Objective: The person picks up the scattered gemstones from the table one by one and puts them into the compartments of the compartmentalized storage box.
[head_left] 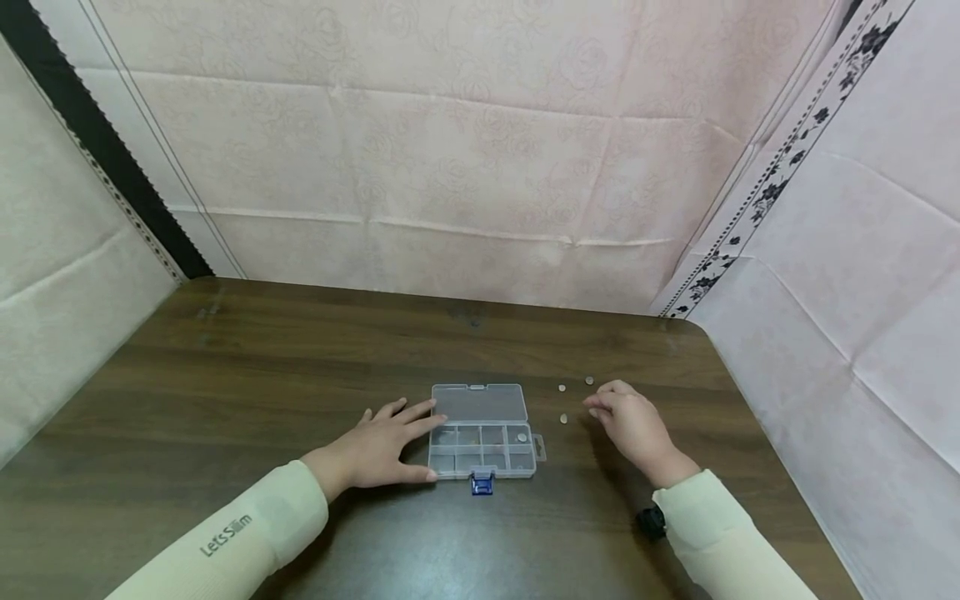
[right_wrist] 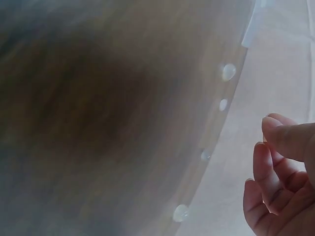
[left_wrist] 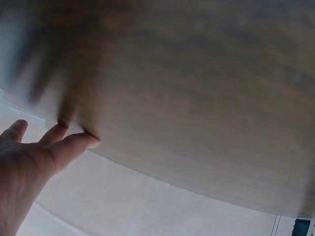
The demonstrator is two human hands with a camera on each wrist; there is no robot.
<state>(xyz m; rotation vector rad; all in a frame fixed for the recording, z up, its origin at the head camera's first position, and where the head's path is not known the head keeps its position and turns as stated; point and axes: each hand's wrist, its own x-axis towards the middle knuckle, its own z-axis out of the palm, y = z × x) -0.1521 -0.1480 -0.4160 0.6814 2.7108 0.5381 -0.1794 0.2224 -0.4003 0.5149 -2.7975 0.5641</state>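
Observation:
A clear plastic compartment box (head_left: pixel 482 451) lies open on the dark wooden table (head_left: pixel 225 392), its lid (head_left: pixel 480 402) folded back and a blue latch (head_left: pixel 482 483) at the front. One small silvery disc (head_left: pixel 522 436) sits in a right-hand compartment. My left hand (head_left: pixel 408 442) lies flat with straight, spread fingers against the box's left side. My right hand (head_left: pixel 600 408) hovers to the right of the box, its fingers loosely curled and holding nothing I can see. Three loose discs (head_left: pixel 563 418) lie just left of its fingertips. The left hand (left_wrist: pixel 39 152) and right hand (right_wrist: pixel 275 167) also show in the blurred wrist views.
Pink patterned cloth walls (head_left: pixel 465 167) close in the table at the back and both sides. The table's right edge (head_left: pixel 750 400) runs close to my right hand. A black wrist device (head_left: pixel 651 521) sits on my right sleeve. Blurred discs (right_wrist: pixel 223 104) show in the right wrist view.

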